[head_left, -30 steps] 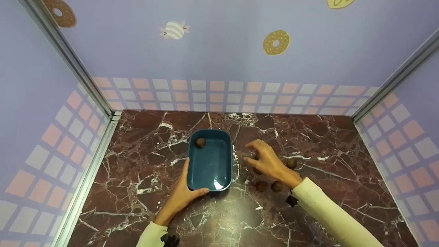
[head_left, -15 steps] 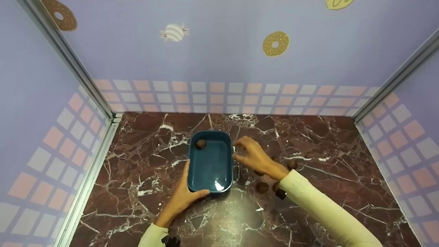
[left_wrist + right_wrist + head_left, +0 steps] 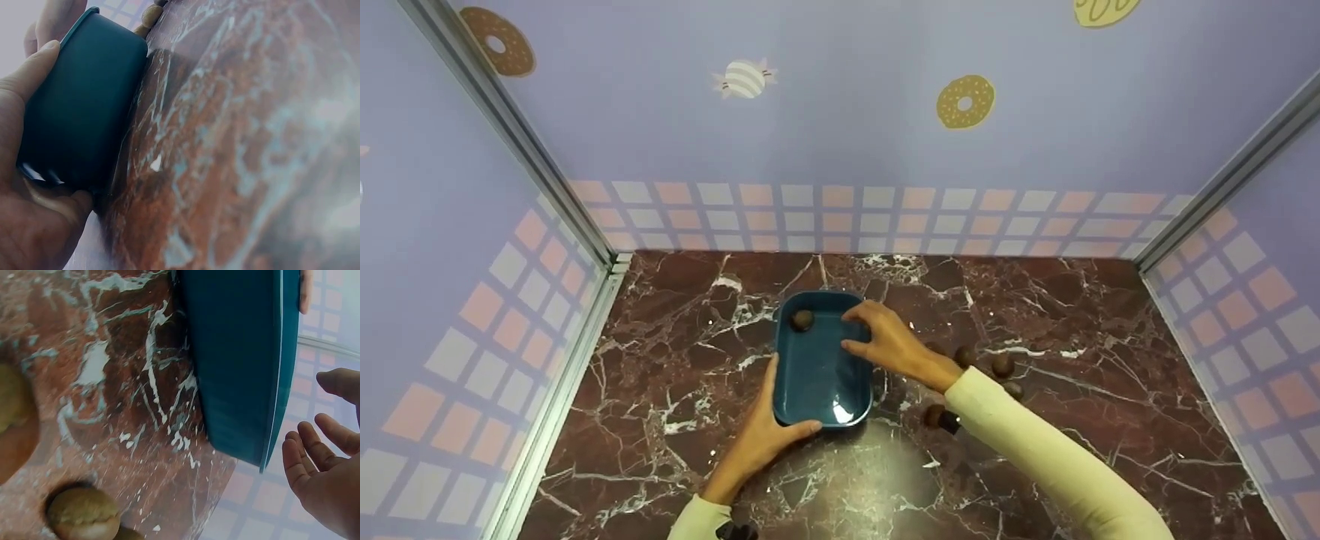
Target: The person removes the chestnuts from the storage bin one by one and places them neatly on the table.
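Note:
A deep teal rectangular dish (image 3: 817,375) stands on the marbled table. My left hand (image 3: 765,431) grips its near left corner, the thumb on the near rim and the fingers along the left side. One brown chestnut (image 3: 802,321) lies in the dish's far left corner. Above the dish's right side is my right hand (image 3: 889,341), thumb and fingers apart; in the right wrist view nothing shows between them. Several more chestnuts lie right of the dish, among them a chestnut (image 3: 1003,365) beyond the right forearm and a chestnut (image 3: 84,513) in the right wrist view.
The dark red marbled tabletop (image 3: 675,375) extends around the dish. A lilac back wall (image 3: 840,127) with pink and white squares closes it off, with side walls left and right. A metal rail (image 3: 570,382) runs along the left edge.
My right hand has moved left, from over the loose chestnuts, across the dish's right rim to above its inside. The left hand keeps its place on the dish.

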Demonstrator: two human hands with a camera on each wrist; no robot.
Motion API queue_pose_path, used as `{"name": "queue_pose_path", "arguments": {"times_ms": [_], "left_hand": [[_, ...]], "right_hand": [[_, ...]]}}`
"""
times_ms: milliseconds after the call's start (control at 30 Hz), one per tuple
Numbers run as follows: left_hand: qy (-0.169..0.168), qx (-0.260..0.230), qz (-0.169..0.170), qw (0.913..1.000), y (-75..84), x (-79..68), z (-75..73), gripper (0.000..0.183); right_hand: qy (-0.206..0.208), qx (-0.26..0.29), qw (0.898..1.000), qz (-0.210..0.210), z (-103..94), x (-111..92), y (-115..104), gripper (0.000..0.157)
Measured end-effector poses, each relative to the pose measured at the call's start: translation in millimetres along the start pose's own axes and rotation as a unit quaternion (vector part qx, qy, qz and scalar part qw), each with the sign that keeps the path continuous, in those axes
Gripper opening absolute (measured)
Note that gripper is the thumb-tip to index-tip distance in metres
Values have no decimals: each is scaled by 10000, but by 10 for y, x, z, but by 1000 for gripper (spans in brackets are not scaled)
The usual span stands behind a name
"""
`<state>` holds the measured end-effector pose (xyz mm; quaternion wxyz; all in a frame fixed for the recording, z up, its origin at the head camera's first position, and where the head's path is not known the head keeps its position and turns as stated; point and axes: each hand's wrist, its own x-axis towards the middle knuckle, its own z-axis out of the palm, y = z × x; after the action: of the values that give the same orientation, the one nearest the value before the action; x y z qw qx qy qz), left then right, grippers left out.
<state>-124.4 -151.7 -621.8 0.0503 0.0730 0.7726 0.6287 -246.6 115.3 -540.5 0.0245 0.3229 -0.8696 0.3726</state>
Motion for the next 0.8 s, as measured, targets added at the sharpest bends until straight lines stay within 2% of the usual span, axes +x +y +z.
{"name": "queue_pose_path", "arguments": {"times_ms": [333,567,800], "left_hand": [[37,210,-29,9998,-10,-16,9,136],[-75,88,-5,9999,-15,-3,7,134],[-56,38,62,10000,-6,11,-8,136]], "right_hand": [[-276,199,9991,264,180,193,-63,40],[-616,201,9958,649,292,295,-83,44],[-797,99,9931,856,371,448,-139,49]]}}
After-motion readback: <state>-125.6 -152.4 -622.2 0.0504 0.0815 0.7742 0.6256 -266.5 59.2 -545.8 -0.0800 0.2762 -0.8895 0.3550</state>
